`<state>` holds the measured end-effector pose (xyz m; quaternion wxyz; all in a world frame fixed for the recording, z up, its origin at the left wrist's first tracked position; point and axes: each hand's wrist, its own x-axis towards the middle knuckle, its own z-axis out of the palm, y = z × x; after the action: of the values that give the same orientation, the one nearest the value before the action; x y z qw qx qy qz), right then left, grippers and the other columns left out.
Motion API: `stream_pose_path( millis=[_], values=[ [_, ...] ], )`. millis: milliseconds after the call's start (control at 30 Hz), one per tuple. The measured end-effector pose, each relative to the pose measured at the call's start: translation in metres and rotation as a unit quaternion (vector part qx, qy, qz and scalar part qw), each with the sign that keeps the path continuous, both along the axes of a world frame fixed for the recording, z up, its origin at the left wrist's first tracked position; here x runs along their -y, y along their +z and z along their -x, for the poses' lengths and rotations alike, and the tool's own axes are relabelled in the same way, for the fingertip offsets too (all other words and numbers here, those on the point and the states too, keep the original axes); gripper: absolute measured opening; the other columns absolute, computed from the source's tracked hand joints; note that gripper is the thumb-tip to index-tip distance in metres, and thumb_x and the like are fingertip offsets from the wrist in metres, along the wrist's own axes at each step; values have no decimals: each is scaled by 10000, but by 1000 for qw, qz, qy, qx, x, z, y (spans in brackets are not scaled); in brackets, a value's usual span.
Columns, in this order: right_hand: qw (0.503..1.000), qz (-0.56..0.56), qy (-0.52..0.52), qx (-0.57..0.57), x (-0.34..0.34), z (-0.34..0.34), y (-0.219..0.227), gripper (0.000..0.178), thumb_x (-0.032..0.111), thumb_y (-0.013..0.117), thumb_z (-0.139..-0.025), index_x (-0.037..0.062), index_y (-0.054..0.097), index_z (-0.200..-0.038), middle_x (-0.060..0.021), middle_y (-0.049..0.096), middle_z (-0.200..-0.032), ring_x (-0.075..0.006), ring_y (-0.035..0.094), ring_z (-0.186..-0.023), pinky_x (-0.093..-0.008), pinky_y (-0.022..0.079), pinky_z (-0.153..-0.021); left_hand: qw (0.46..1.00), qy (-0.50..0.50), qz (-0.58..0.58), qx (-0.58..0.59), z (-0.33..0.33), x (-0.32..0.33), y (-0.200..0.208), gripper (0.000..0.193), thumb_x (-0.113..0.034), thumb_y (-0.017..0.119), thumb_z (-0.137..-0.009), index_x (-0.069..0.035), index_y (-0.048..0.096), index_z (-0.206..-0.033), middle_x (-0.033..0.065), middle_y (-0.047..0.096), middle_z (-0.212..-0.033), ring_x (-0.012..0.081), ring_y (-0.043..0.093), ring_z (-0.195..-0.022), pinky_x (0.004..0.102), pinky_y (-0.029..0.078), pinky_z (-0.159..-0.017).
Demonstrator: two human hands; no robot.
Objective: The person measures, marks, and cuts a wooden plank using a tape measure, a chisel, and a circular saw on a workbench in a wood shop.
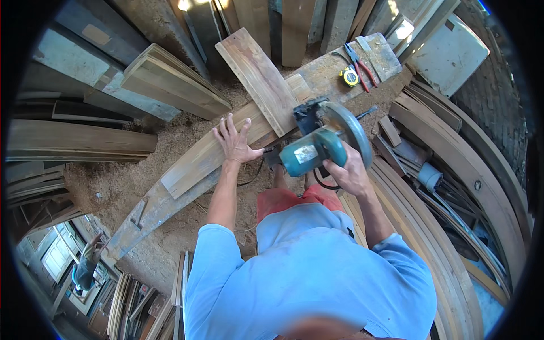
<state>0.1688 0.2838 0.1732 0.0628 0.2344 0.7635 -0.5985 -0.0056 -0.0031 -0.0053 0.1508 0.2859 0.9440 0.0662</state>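
Head view: right fingers grip saw; blue container, contents unclear.

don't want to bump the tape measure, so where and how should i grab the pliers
Probably best by the red handles of the pliers, coming from the right: the handles spread apart and extend toward the near side, while the tape measure sits close on their left.
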Motion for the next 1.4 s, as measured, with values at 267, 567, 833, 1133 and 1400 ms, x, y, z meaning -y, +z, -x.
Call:
stream_pose_path(
  millis=[267, 567, 833, 1133, 1400],
  values=[
    [987, 37, -131, 83, -33, -58, -14, 338, 88, 708, -844, -26, 626, -1151, -56, 609, -916, -133, 573, -805, -326, 497, -750, 1000, -9, -15, -4, -1, 4, -9, 1240, -561, 951, -415, -379, 399, -1511, 255, 188, -1658, 526, 137, -1528, 763, 63, -1187],
    [984, 61, -141, 88, -44, -62, -24, 356, 106, 715, -853, -40, 624, -1165, -71, 618, -940, -146, 589, -848, -333, 505, -793, 999, -18, -38, -24, -2, 6, -12, 1254, -534, 957, -406, -377, 389, -1512, 255, 203, -1660, 531, 146, -1527, 763, 85, -1181],
    [990, 80, -101, 54, -32, -34, -20, 384, 113, 702, -854, -32, 622, -1200, -80, 625, -964, -170, 596, -897, -347, 503, -841, 999, -18, -41, -28, -2, 5, -13, 1261, -534, 960, -404, -378, 379, -1512, 253, 212, -1652, 529, 151, -1524, 765, 89, -1178],
    [993, 78, -79, 35, -23, -26, -25, 403, 134, 695, -840, -28, 634, -1204, -82, 637, -953, -192, 599, -872, -361, 498, -834, 999, -16, -28, -17, -1, 5, -11, 1226, -554, 962, -421, -377, 403, -1497, 251, 204, -1652, 527, 140, -1527, 766, 60, -1186],
    [994, 64, -79, 41, -21, -29, -27, 404, 133, 695, -846, -21, 632, -1213, -59, 617, -927, -163, 582, -846, -342, 494, -802, 999, -9, -34, -13, -1, 3, -9, 1198, -531, 961, -409, -362, 432, -1471, 251, 219, -1640, 524, 147, -1521, 761, 59, -1191]
  ],
)
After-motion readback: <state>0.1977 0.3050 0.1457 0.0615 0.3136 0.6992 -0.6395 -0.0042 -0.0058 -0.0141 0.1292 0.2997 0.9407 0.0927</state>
